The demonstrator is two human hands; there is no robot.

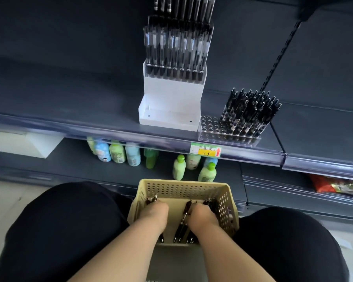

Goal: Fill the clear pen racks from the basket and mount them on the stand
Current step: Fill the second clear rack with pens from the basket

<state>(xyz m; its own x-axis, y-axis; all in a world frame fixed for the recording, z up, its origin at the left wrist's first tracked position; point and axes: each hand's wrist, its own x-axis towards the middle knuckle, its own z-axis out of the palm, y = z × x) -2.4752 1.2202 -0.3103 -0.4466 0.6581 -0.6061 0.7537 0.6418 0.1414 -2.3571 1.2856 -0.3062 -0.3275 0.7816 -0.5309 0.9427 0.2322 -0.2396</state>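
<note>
Low in the middle of the frame, the beige basket (181, 183) sits between the person's knees, and both hands are sunk into it among the loose black pens (181, 222). The left hand (154, 213) and the right hand (202, 217) show only their backs, knuckles up (the fingers point down and away, out of sight), so I cannot tell whether either one is gripping pens or merely resting among them, though pen ends poke out just beyond each. The step in hand looks like gathering a fresh bunch of pens. On the dark shelf (69, 110) above, right of centre, the clear rack (210, 127) stands half filled: pens crowd its right side, and its left holes are bare. Just beside it to the left rises the white stand (171, 92), with filled racks (177, 45) already mounted on its upper tiers and its lowest step vacant. The next move probably calls for lifting a handful up to the shelf and dropping the pens tip-down, one per hole, into the empty left rows before the rack goes onto the stand.
</note>
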